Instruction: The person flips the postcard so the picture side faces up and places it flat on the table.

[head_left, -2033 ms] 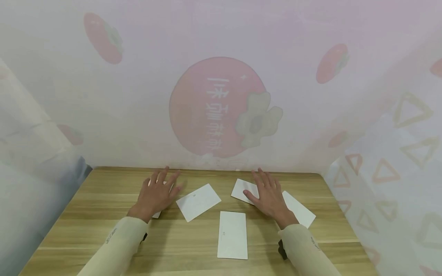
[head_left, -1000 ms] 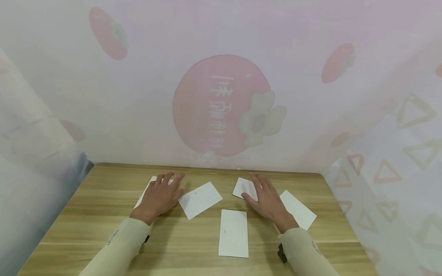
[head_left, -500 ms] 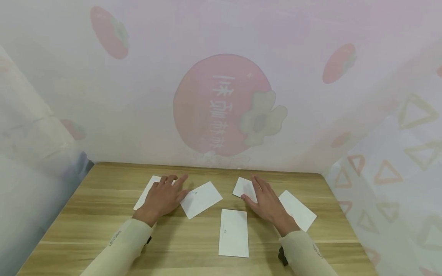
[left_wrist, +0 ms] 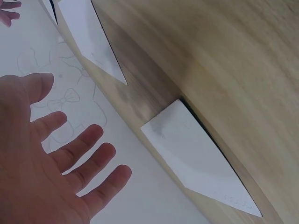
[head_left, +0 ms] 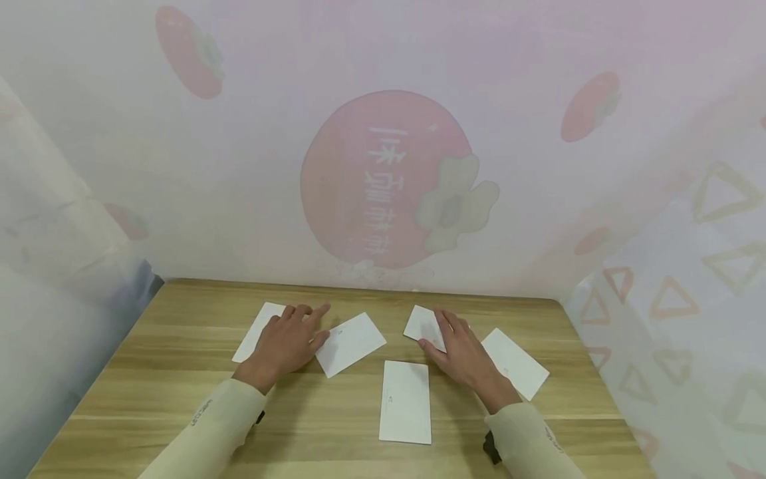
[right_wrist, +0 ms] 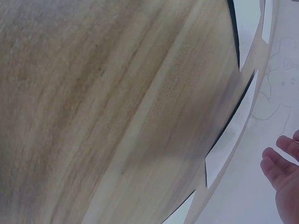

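Five flat white cards lie spread on the wood-grain tabletop (head_left: 137, 412), well inside its edges: the leftmost card (head_left: 254, 339), its far end partly behind a hand; the left-middle card (head_left: 354, 346), turned aslant; the near card (head_left: 405, 402), alone at the centre and nearest the person; the right-middle card (head_left: 423, 326), towards the far edge; and the rightmost card (head_left: 517, 364), also aslant. Small marks show on three of them: the left-middle, near and rightmost. Two hands reach in from the near side. The left hand (head_left: 284, 346) is above the leftmost and left-middle cards, fingers spread and slightly bent, gripping nothing; the left wrist view shows its fingertips clear of the cards. The right hand (head_left: 465, 356) is over the right-middle card, its thumb apart from the fingers; it too has hold of nothing. Two pale sleeves (head_left: 206, 426) cover the arms, a dark piece showing at each cuff. Beyond the far edge stands a pale backdrop (head_left: 239, 166) with one large red fruit print (head_left: 353, 193); triangle outlines (head_left: 673, 297) mark the right side.
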`<state>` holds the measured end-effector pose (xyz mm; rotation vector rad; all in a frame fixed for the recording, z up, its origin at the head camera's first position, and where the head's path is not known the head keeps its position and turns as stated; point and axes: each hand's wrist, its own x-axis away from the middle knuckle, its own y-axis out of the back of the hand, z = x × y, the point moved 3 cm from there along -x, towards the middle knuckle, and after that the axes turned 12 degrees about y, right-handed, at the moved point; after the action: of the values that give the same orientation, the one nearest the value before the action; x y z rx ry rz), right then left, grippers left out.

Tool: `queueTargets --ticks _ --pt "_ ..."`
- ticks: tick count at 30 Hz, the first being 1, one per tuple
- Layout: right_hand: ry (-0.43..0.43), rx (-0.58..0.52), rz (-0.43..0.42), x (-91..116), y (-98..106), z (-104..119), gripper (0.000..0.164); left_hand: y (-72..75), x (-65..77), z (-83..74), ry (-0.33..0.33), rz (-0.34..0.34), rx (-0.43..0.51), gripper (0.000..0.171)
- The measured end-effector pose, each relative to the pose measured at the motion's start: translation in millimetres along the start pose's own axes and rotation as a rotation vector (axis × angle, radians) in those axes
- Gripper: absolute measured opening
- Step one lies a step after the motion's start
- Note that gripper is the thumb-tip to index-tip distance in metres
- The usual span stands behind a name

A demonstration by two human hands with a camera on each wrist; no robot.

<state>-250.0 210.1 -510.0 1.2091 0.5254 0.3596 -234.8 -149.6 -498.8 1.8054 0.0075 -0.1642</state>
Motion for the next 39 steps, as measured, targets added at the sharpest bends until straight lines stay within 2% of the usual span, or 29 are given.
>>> queueTargets --ticks 11,18,25,31,39 --pt "0.011 -0.033 0.002 3.4 -0.1 6.0 0.083 -3.0 6.4 -5.0 0.002 0.009 0.011 0.045" --pt "0.026 -0.029 0.009 4.8 -0.1 9.4 0.080 -4.4 10.9 -7.7 -0.019 -0.022 -0.019 0.036" --pt "0.038 -0.036 0.014 6.1 1.0 12.9 0.076 -3.2 15.9 -11.8 -0.028 -0.013 -0.027 0.036" --pt "0.033 -0.044 0.013 7.1 0.1 13.1 0.075 -8.1 18.3 -14.5 -0.015 0.014 -0.020 0.038" --pt "0.049 -0.045 0.006 7.8 1.3 18.7 0.072 -11.0 23.2 -17.6 -0.019 0.001 -0.018 0.038"
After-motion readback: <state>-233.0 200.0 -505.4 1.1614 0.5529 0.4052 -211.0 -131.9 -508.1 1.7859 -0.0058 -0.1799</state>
